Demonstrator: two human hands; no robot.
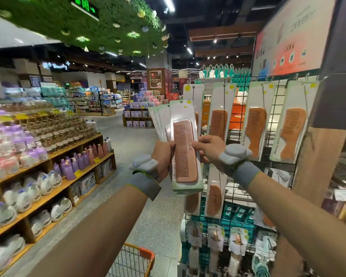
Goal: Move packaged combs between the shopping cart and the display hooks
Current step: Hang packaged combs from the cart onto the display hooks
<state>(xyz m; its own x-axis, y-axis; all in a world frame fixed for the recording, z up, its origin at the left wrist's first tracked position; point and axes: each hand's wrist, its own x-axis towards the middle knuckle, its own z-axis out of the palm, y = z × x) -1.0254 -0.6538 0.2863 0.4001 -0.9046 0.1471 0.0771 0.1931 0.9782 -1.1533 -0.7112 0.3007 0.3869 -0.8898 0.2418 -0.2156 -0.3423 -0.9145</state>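
Two forearms reach out over an orange wire shopping cart, only its front corner in view at the bottom; each wrist wears a grey band with a pale sensor pod, left and right; left hand grips the left edge of a fanned stack of packaged combs, fingers curled round it; right hand pinches the right edge of the front pack, thumb and fingertips closed on it; that pack holds a pinkish-brown straight comb, upright, teeth to the left; stack is up in the air, clear of the cart, just in front of the black wire grid rack; on the rack, a top row of handled wooden combs on white cards hangs from hooks; more comb packs below, brush packs lower still; pink poster above the rack; left of the aisle, wooden shelves of purple and pink bottles; further back, more displays under a green foliage ceiling.
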